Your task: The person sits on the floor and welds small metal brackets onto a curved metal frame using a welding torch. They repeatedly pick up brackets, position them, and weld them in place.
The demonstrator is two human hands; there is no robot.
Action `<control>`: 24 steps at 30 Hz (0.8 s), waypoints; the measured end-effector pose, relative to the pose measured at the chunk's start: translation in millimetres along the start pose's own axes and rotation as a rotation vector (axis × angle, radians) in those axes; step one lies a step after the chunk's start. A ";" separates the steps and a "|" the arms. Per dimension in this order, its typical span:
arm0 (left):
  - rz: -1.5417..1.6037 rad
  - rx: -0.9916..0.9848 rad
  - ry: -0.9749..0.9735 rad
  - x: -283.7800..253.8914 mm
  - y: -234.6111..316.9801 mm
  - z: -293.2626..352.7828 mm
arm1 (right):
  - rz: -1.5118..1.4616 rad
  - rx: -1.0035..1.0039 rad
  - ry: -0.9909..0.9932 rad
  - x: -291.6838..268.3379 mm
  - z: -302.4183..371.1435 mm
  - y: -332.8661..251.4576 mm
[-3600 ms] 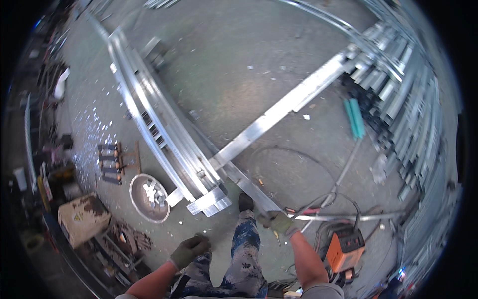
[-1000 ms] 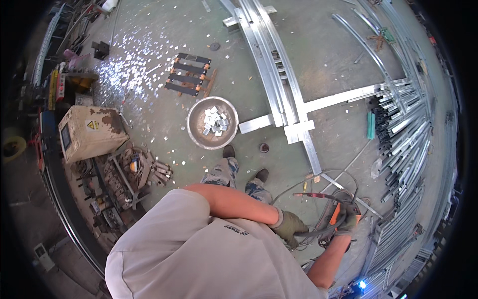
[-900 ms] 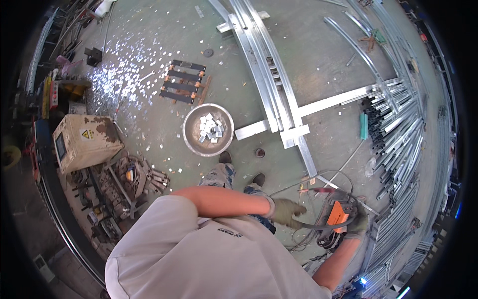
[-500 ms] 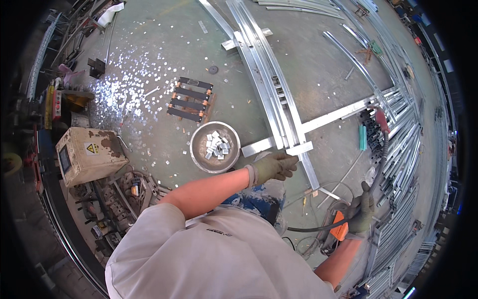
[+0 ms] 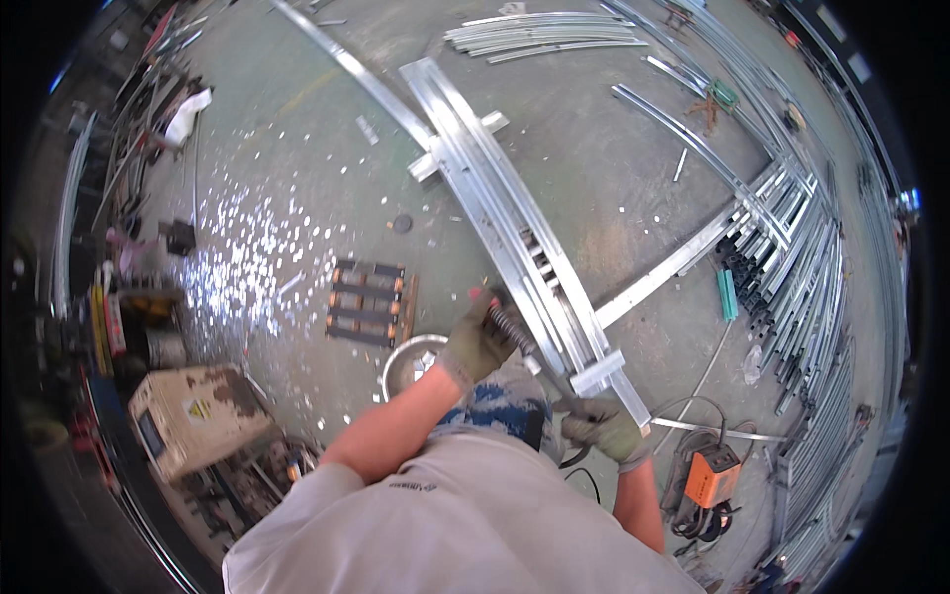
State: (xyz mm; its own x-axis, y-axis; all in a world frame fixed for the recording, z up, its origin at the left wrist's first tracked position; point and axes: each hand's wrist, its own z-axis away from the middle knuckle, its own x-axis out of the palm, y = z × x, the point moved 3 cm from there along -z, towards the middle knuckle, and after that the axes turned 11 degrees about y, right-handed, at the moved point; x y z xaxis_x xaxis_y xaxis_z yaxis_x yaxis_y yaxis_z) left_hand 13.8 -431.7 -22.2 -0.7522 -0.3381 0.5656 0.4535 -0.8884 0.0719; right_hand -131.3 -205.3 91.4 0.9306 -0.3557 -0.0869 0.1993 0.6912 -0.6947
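Observation:
My left hand [image 5: 481,343] is closed around a welding torch [image 5: 512,327] with a red part and a dark coiled sleeve. Its black cable [image 5: 574,457] runs to my right hand [image 5: 606,432], whose fingers are curled around it. Both hands are at the near end of long galvanized steel profiles [image 5: 495,212], lying side by side. A short metal piece [image 5: 597,372] rests across them close to my right hand. Several small metal pieces sit between the profiles farther along. My left forearm partly hides a metal bowl [image 5: 392,372] of small metal pieces.
An orange machine [image 5: 712,475] with cables stands on the floor at the right. A crossbar [image 5: 668,272] runs beneath the profiles toward stacked steel lengths [image 5: 782,327]. At left are a slatted rack [image 5: 364,302], scattered bright offcuts [image 5: 257,247] and a worn metal box [image 5: 203,416].
The torch has come from the far right to beside the profiles and is now in my left hand. My right hand has moved left along with the cable. The view has shifted.

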 end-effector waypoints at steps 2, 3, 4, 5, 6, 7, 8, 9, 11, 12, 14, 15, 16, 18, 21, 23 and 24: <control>0.012 -0.059 -0.123 12.6 20.9 -30.9 | -0.101 0.164 -0.072 -2.8 -46.4 25.7; -0.040 -0.080 -0.174 30.3 29.5 -39.5 | -0.088 0.193 -0.028 -6.7 -70.8 40.7; -0.101 -0.120 -0.169 30.9 37.3 -59.5 | -0.072 0.243 0.006 -6.0 -87.3 52.3; -0.230 -0.080 -0.121 44.7 42.4 -63.0 | -0.082 0.253 0.018 -6.6 -103.0 52.3; -0.359 -0.041 -0.075 58.4 45.0 -65.6 | -0.041 0.280 0.037 -7.1 -112.2 53.9; -0.405 -0.087 -0.108 74.9 47.9 -68.7 | 0.011 0.292 0.054 -8.1 -123.6 48.7; -0.452 -0.136 -0.140 89.9 47.0 -68.1 | 0.060 0.304 0.072 -8.4 -129.0 43.5; -0.464 -0.174 -0.121 104.7 45.3 -68.9 | 0.092 0.243 0.075 -8.0 -134.4 35.1; -0.594 -0.167 -0.137 132.8 45.9 -76.1 | -0.063 0.210 0.049 -9.8 -144.9 1.1; -0.688 -0.137 -0.133 141.7 47.7 -79.9 | -0.145 0.194 0.038 -9.9 -149.6 -12.2; -0.966 -0.125 -0.214 166.6 52.1 -83.8 | -0.243 0.198 0.009 -17.2 -162.2 -33.5; -1.110 -0.121 -0.262 178.7 54.2 -86.8 | -0.321 0.163 0.016 -20.7 -165.9 -57.2; -1.189 -0.131 -0.305 189.9 56.7 -89.3 | -0.402 0.124 0.030 -24.5 -169.0 -81.8; -1.345 -0.187 -0.400 204.5 59.2 -93.5 | -0.496 0.014 0.113 -26.6 -174.5 -108.7; -1.515 -0.256 -0.603 220.9 49.6 -100.3 | -0.704 -0.067 0.210 -25.5 -183.4 -120.6; -1.715 -0.258 -0.772 233.3 44.4 -105.3 | -0.710 -0.042 0.334 -22.5 -179.6 -122.8; -1.707 -0.349 -0.802 235.2 41.2 -113.4 | -0.716 -0.025 0.397 -18.1 -179.5 -120.0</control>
State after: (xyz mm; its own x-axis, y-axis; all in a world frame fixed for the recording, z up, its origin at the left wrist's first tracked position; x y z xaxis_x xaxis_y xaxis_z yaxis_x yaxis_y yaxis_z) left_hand -198.7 -583.1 20.6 0.1812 0.9424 0.2810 -0.5974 -0.1215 0.7927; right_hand -227.2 -394.7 48.2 0.4018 -0.9048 0.1408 0.6924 0.1996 -0.6934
